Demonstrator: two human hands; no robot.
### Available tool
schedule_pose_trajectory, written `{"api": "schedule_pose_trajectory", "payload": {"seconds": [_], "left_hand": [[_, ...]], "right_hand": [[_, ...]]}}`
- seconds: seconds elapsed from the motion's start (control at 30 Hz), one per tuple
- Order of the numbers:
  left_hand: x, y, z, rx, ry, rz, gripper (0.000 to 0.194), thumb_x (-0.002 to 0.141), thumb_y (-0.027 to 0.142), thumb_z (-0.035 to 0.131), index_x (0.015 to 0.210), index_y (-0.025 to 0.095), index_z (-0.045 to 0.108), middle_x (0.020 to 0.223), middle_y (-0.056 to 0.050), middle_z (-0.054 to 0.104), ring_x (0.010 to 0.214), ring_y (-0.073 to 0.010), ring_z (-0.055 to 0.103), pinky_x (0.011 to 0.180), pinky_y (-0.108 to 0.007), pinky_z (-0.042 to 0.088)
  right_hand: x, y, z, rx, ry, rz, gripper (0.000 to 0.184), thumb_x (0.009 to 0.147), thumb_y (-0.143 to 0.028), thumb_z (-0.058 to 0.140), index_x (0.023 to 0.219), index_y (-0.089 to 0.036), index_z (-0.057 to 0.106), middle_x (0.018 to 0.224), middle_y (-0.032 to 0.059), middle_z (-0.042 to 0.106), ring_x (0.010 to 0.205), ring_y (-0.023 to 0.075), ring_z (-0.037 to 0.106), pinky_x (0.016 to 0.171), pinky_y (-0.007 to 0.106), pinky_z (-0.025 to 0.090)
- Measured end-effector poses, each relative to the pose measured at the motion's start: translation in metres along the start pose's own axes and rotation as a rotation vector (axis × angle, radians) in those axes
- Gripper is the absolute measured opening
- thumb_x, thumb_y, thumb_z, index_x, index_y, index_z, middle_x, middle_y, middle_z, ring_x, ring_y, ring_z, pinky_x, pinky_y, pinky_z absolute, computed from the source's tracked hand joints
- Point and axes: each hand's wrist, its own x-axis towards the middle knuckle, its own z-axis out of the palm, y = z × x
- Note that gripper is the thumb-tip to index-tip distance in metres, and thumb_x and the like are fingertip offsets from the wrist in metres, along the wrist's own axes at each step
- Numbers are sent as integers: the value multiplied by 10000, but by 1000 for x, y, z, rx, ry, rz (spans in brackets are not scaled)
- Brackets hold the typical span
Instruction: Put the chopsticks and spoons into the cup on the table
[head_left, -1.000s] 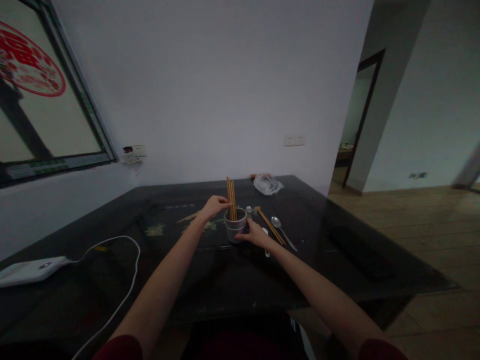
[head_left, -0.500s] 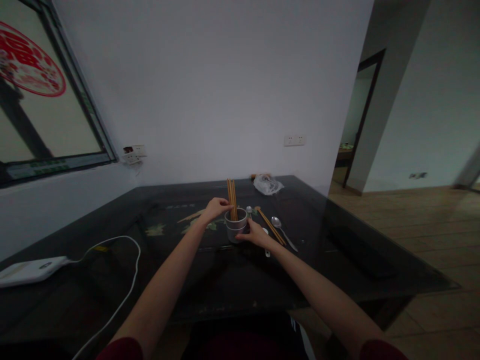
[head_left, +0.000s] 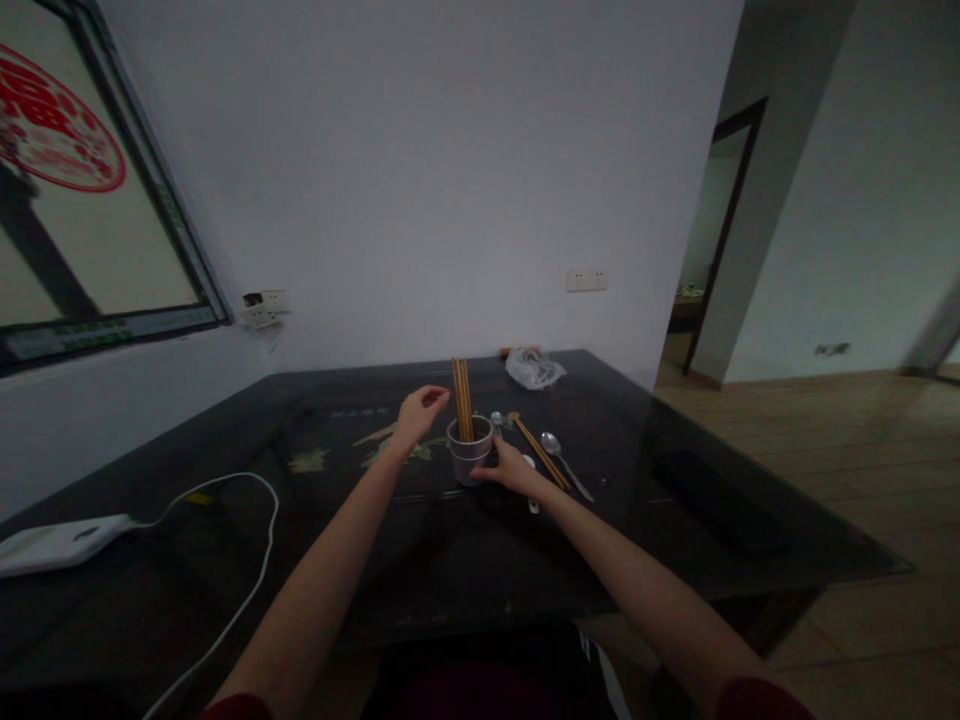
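Observation:
A grey metal cup stands upright on the dark table, with several wooden chopsticks leaning in it. My right hand grips the cup's right side, thumb in front. Just left of the chopsticks and apart from them, my left hand is raised with curved fingers and holds nothing. To the right of the cup lie a metal spoon, a pair of wooden chopsticks, a smaller metal spoon and a white spoon partly hidden by my right hand.
At the table's back edge lies a crumpled clear plastic bag. A white power bank or similar device with a white cable rests at the left. A dark flat object lies on the right side of the table. A wall stands behind.
My left hand has let go of the chopsticks and drawn back to the left. The chopsticks stay in the cup, and my right hand still holds it.

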Motion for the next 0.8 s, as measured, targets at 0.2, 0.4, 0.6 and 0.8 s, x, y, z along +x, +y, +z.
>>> {"api": "schedule_pose_trajectory", "payload": {"seconds": [0.2,0.4,0.6,0.8], "left_hand": [[-48,-15,5,-285,198,-77,354,765,458,543,957,167,604,916,-61,642,831,-159,607,667,-244,474],[-67,-49,37,-388,265,-211,326,770,448,516,940,175,572,990,-76,626,914,-167,607,711,-249,482],[-66,-56,38,-339,212,-231,249,802,376,511,934,171,565,1017,-84,616,948,-179,589,762,-270,477],[-66,-52,31,-308,235,-184,234,813,354,495,954,178,555,995,-72,612,933,-175,583,795,-279,467]], "right_hand": [[-1,1,-1,-62,9,21,751,612,-320,786,1259,-144,447,1180,144,601,1084,275,574,929,420,433],[-4,-2,-7,-10,-46,-10,775,634,-332,768,1296,-149,412,1197,139,587,1077,258,579,926,409,444],[-4,3,-11,-46,-47,62,778,608,-269,786,1284,-145,420,1114,125,616,1006,241,604,884,401,465],[-2,5,-29,-7,-3,108,784,667,-166,706,1352,-168,325,998,72,631,745,152,639,696,309,509]]}}
